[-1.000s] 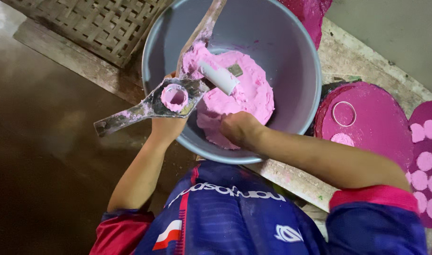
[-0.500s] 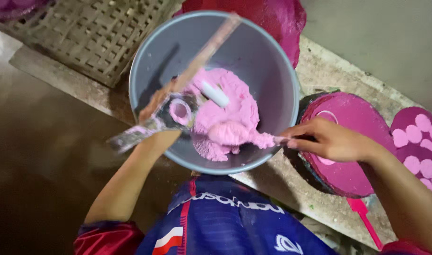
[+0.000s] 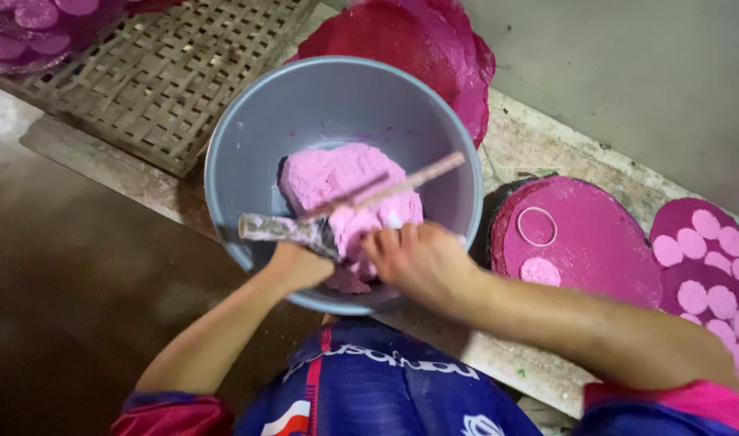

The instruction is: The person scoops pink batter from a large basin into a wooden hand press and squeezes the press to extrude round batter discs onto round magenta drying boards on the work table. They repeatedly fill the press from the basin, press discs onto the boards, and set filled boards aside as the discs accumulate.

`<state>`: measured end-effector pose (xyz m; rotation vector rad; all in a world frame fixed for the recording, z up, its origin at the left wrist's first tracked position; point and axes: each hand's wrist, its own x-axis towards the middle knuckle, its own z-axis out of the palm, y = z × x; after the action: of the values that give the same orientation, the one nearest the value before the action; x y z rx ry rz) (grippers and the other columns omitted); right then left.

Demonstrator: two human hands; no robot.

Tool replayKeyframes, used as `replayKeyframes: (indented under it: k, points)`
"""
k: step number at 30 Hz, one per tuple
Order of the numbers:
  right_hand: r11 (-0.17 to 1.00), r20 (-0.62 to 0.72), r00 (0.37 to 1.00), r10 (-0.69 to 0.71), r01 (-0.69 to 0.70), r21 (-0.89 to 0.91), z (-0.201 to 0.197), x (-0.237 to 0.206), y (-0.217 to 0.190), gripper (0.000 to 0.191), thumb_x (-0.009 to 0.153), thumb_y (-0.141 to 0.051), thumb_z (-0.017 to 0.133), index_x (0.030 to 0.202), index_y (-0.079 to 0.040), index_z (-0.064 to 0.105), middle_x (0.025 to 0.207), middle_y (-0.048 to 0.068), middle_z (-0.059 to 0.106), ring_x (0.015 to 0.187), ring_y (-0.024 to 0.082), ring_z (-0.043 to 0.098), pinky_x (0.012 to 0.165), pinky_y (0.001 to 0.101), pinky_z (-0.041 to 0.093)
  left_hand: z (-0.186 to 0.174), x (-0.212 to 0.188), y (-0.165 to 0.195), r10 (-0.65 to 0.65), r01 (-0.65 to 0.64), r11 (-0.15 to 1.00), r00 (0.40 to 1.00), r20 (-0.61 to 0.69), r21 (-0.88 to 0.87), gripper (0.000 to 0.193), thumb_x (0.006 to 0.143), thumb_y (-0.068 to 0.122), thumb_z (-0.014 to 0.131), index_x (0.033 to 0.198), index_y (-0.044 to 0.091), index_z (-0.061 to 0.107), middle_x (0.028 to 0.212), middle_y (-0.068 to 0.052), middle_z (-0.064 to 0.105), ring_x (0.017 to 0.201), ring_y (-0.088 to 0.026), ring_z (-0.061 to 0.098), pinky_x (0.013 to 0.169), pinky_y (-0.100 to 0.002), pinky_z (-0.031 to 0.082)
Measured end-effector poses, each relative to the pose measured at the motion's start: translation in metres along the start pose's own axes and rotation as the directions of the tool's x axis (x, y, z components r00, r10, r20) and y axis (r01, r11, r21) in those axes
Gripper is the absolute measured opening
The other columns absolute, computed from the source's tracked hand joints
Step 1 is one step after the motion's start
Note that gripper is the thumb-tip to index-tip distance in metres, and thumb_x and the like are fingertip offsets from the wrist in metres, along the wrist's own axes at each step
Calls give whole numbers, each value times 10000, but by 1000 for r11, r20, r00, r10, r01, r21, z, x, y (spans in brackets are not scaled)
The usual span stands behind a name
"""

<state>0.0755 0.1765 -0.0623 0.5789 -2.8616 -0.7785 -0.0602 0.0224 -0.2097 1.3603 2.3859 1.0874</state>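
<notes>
Left hand (image 3: 301, 266) at the 6 o'clock rim of the grey basin (image 3: 248, 137), closed around the near end of a dough-smeared wooden tool (image 3: 284, 229); a thin stick (image 3: 410, 179) running from there up toward 2 o'clock across the pink dough (image 3: 341, 178). Whether stick and tool are one piece, cannot tell, the picture being blurred there.

Right hand (image 3: 422, 262) just at 3 o'clock of the left one, over the basin's near edge, fingers curled down and pressing into the lower part of the dough, partly closed on it; how much is held underneath, hidden.

Dough heaped in the bottom of the basin, at 12 o'clock from both hands, touching the right fingers and lying under the stick.

Further out: at 3 o'clock of the basin, a round magenta-covered disc (image 3: 595, 250) bearing a thin ring (image 3: 536, 226) and one small pink round (image 3: 537, 270). Beyond it at 3 o'clock, a dark pink tray (image 3: 668, 222) with many pale pink rounds. At 12 o'clock behind the basin, crumpled red-pink cloth (image 3: 401, 36). At 10 o'clock, a woven bamboo mat (image 3: 159, 73) on the concrete ledge (image 3: 531, 133)
</notes>
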Motion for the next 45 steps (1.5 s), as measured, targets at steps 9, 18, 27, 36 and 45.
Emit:
replayKeyframes:
  k: [9, 18, 27, 36, 45]
  points:
    - [961, 211, 970, 121, -168, 222, -84, -21, 49, 310, 783, -173, 630, 1084, -102, 648, 829, 61, 639, 701, 244, 704, 484, 379, 551, -51, -2, 5, -106, 98, 993, 985, -139, -66, 599, 875, 313, 691, 1431, 143, 551, 1314, -134, 660, 1192, -290, 639, 1022, -405, 501]
    - [952, 205, 968, 146, -194, 237, -49, -9, 33, 179, 829, -151, 609, 991, -78, 625, 825, 85, 648, 688, 239, 713, 521, 359, 575, -42, 14, -5, 83, -35, 972, 977, -196, 233, 492, 898, 272, 693, 1357, 117, 608, 1360, -140, 644, 1268, -309, 587, 1070, -423, 478]
    - [986, 7, 999, 47, -48, 160, -49, -16, 74, 450, 710, -202, 665, 1149, -103, 670, 875, 31, 646, 724, 213, 699, 563, 364, 567, -44, 16, -9, -25, 26, 999, 998, -64, 18, 444, 848, 305, 665, 1252, 122, 632, 1238, -140, 687, 1133, -315, 635, 977, -423, 495]
    - [944, 137, 991, 1, -46, 327, -67, 6, 52, 222, 801, -137, 637, 1006, -54, 637, 830, 92, 649, 727, 252, 715, 575, 376, 578, -43, 14, -6, -186, 181, 981, 979, 79, 64, 428, 924, 351, 629, 1312, 174, 606, 1254, -103, 683, 1162, -281, 670, 1012, -409, 506]
    - [986, 175, 984, -15, -14, 166, -15, 25, 23, 186, 864, -183, 636, 988, -44, 637, 824, 104, 675, 651, 243, 724, 512, 356, 565, -42, 21, 0, 188, -181, 981, 973, -136, 68, 565, 947, 368, 633, 1449, 124, 549, 1449, -124, 602, 1324, -314, 583, 1147, -407, 433]
